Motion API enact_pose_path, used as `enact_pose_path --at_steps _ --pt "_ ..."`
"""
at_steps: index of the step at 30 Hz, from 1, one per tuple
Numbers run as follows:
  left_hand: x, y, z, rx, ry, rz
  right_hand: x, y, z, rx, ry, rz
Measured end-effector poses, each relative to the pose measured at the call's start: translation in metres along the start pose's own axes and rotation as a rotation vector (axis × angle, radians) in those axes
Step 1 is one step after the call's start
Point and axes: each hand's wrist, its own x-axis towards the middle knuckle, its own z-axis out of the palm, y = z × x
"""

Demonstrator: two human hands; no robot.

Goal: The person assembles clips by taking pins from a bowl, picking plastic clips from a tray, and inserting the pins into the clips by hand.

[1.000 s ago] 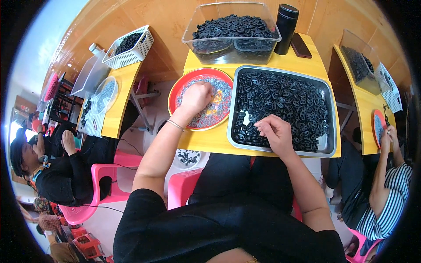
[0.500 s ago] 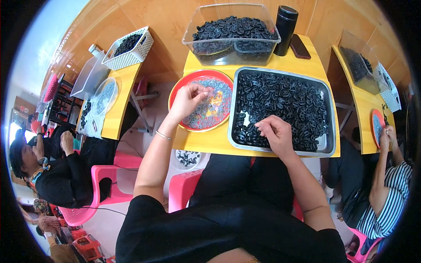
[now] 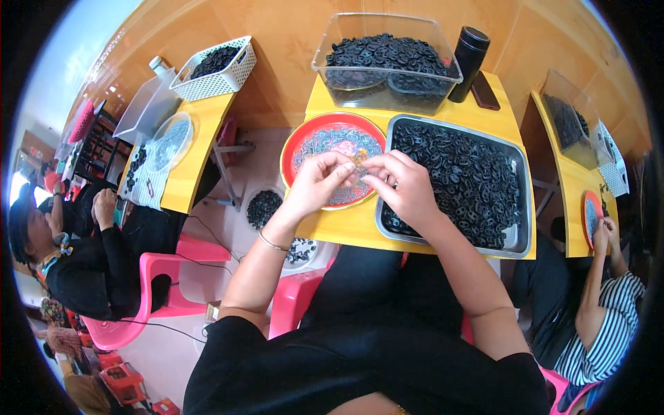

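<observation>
My left hand (image 3: 318,183) and my right hand (image 3: 404,185) meet fingertip to fingertip over a round red plate (image 3: 293,151). Thin, grey, pin-like metal pieces (image 3: 333,140) are spread across the plate. Both hands are closed in a pinch, and whatever is between the fingertips is too small to make out. Beside the plate, under my right hand, a metal tray (image 3: 523,207) holds a thick layer of small black oval parts (image 3: 463,180) with holes.
Behind the tray stands a clear plastic bin (image 3: 321,69) of black parts, with a black flask (image 3: 472,54) and a dark phone (image 3: 485,92) beside it. Small bowls of parts, one a white bowl (image 3: 309,257), sit low by the yellow table (image 3: 332,228). People work at tables on either side.
My right hand has left the black parts in the tray and come up to the left. Both hands' fingertips now meet over the plate's right side. The whole view has shifted slightly.
</observation>
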Motion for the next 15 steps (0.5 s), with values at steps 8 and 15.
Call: enact_pose_path --at_steps 8,15 --pt "-0.008 -0.006 0.003 0.008 0.094 0.049 0.008 -0.007 0.015 -0.054 0.04 0.01" --pt "-0.01 -0.01 0.008 0.179 0.223 0.153 0.013 -0.006 0.022 0.008 0.091 0.066"
